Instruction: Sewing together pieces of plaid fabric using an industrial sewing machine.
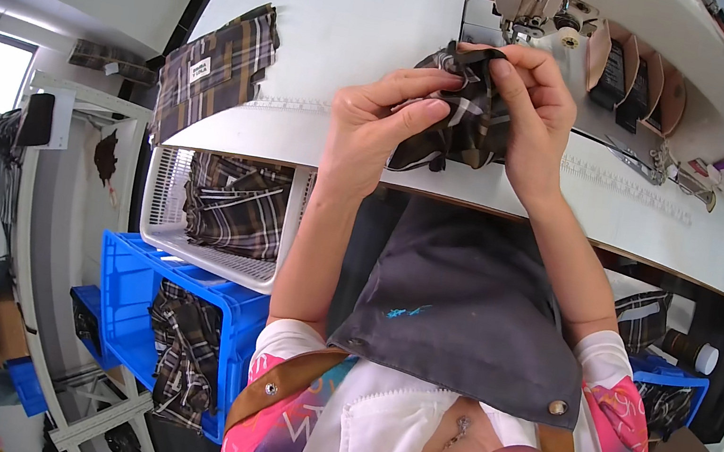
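Both my hands hold a dark plaid fabric piece (468,138) over the front of the white sewing table, close to the sewing machine (527,10). My left hand (381,114) pinches its left upper part between thumb and fingers. At the upper right edge, my right hand (536,102) grips a dark folded strip of the same piece with thumb and forefinger. The lower part of the cloth hangs bunched between my hands, near the table edge. Further left on the table lies a stack of brown plaid pieces (220,73) with a white label on top.
Below the table at left, a white basket (295,215) and a blue crate (127,283) hold plaid fabric. A pink divided holder (601,55) with black items stands right of the machine. Measuring tape (628,182) runs along the table front. Another blue bin (699,388) sits at lower right.
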The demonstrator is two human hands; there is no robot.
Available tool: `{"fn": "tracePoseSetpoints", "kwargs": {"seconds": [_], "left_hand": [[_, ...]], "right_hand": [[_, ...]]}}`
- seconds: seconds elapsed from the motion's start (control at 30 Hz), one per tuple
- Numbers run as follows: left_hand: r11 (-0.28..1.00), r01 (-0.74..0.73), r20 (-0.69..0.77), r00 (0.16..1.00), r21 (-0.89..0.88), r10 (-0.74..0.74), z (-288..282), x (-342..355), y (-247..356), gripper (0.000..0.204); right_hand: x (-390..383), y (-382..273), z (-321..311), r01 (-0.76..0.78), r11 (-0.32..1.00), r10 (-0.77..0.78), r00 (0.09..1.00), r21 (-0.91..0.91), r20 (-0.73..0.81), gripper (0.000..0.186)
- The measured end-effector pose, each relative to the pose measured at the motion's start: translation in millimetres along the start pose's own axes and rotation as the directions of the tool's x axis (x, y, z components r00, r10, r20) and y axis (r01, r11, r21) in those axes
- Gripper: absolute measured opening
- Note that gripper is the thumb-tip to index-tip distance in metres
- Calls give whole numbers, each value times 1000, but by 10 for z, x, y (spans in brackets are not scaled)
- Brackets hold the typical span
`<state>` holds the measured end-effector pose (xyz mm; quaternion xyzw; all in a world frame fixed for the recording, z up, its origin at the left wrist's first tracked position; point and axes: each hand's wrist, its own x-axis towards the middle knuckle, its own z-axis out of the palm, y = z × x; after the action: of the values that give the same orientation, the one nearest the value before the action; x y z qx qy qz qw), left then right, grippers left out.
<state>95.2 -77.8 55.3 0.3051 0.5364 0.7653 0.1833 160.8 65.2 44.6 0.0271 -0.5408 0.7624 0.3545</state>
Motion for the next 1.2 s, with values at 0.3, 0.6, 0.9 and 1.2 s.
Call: {"fn": "tracePoseSetpoints", "kwargs": {"seconds": [0.3,0.6,0.9,1.2], "left_hand": [[982,-187,-283,943,-19,174,37,74,-40,6],[965,-184,-222,949,187,224,-82,139,71,8],[978,-54,-92,993,202,74,-66,151,130,12],[996,27,16,999,91,-28,-147,192,217,14]], "right_hand": [[20,33,-5,-75,997,74,996,-21,-51,5],[63,-55,-262,82,921,-47,994,-380,102,14],[147,-477,-236,43,838,44,988,-544,145,13],[152,-622,-297,8,829,144,963,-560,226,13]]}}
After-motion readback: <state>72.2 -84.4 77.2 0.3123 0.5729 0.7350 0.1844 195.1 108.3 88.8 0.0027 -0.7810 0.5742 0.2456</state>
